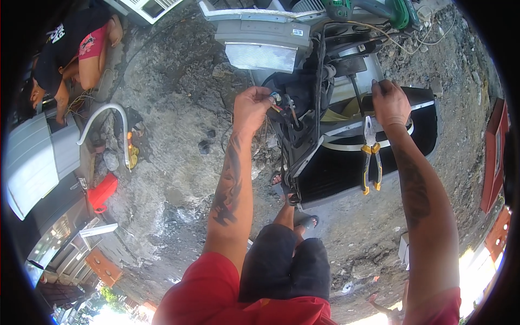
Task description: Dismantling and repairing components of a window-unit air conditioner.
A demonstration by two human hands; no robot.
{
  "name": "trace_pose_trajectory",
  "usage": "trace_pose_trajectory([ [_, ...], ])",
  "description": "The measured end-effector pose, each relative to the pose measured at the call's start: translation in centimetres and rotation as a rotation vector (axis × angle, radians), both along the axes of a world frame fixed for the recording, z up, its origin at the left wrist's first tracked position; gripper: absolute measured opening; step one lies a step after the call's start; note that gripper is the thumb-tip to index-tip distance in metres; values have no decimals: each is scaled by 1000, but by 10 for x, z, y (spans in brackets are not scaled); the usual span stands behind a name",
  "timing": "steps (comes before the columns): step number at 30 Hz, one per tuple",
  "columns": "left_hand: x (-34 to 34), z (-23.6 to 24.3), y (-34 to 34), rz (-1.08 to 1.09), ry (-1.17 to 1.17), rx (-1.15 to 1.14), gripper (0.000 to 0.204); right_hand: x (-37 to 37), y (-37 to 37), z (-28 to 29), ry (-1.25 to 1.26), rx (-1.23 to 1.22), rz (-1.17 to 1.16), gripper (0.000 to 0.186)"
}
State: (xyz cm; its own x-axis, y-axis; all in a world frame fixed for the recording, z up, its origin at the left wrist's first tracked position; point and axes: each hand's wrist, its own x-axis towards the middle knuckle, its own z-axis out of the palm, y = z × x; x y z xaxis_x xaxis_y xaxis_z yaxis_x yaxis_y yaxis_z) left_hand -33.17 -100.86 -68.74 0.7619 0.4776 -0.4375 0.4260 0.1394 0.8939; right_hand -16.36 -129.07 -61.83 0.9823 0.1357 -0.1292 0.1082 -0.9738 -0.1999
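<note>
My left hand [252,110] pinches a small wire connector [277,99] with several thin coloured wires, beside a cluster of dark parts and cables. My right hand [391,104] is closed above the far right part of a black open bin [346,181]; whatever its fingers hold, if anything, is too small to make out. Between the hands, pliers [371,157] with yellow and black handles lie across a pale metal strip at the bin, jaws pointing away from me. Just beyond them is a hammer-like tool [352,67] with a dark head.
A grey casing with a finned metal panel [261,56] stands ahead, and green power tools [398,13] lie at the far right. Left are a white curved pipe [103,108], a red object [102,193] and another person [70,54] crouching. Rough stony ground [168,135] surrounds everything.
</note>
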Motion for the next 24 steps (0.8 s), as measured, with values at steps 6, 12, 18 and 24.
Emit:
trace_pose_trajectory([
  [6, 7, 15, -1, -84, 119, 0, 19, 1, -4, -3, -17, -4, 3, 35],
  [12, 7, 19, 5, -102, 134, -55, 19, -1, -1, -2, -32, 13, 2, 34],
  [18, 2, 8, 4, -126, 99, 104, 21, 0, -1, -2, -17, -8, -2, 36],
  [24, 13, 8, 15, -332, 156, 137, 19, 1, -3, -4, -7, -6, 5, 37],
])
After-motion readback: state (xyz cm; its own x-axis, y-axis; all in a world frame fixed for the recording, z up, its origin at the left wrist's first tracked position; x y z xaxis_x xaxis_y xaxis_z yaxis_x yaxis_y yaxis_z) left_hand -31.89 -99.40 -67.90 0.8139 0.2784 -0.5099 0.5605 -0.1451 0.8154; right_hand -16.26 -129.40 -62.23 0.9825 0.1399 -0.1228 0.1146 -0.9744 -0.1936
